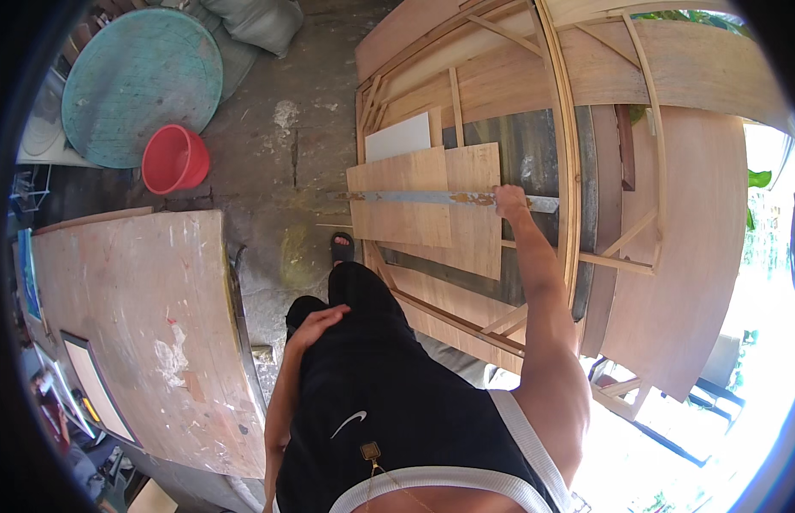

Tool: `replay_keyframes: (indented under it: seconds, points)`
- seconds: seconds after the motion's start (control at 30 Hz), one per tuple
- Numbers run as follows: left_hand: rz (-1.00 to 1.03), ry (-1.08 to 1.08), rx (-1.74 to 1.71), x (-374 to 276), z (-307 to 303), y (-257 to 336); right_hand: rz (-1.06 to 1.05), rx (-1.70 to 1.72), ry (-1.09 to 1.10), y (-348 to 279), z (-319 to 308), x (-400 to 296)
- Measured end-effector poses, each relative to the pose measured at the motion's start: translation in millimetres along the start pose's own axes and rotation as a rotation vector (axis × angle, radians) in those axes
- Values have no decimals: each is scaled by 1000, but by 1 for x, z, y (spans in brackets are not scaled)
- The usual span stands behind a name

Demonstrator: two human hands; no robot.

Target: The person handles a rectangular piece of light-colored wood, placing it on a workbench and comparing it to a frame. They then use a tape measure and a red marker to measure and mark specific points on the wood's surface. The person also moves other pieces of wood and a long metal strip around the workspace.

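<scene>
My right hand [511, 201] grips a long, flat metal straightedge [423, 197] near one end; its grey surface has worn brown patches. The bar lies across two overlapping plywood pieces [401, 221]. Its far end extends past their edge over the floor. These pieces rest on a wooden frame structure, and a white sheet [399, 137] is partly tucked under them. My left hand [319, 326] holds nothing and lies with fingers extended against my black clothing at the thigh.
Timber frames [567, 160] and large plywood panels [683, 211] stand on the right. At left are a paint-marked wooden tabletop [141, 320], a red plastic bucket [170, 163], a round green board [144, 83] and a stuffed sack [263, 22]. A sandalled foot [342, 246] stands on the concrete floor [269, 173].
</scene>
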State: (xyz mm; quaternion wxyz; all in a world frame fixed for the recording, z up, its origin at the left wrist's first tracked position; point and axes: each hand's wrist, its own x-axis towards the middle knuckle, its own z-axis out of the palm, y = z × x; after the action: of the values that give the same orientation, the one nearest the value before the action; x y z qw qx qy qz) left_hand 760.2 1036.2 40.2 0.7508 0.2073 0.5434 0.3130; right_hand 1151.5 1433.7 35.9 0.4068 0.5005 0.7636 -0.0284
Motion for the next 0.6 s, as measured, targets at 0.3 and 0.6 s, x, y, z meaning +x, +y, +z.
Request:
replay_keyframes:
  seconds: [0.3,0.6]
  points:
    - [-444,441,861,-43,-41,-90,-149,140,365,29,61,11]
    - [149,-11,70,-38,33,-82,148,-25,73,0,28,-37]
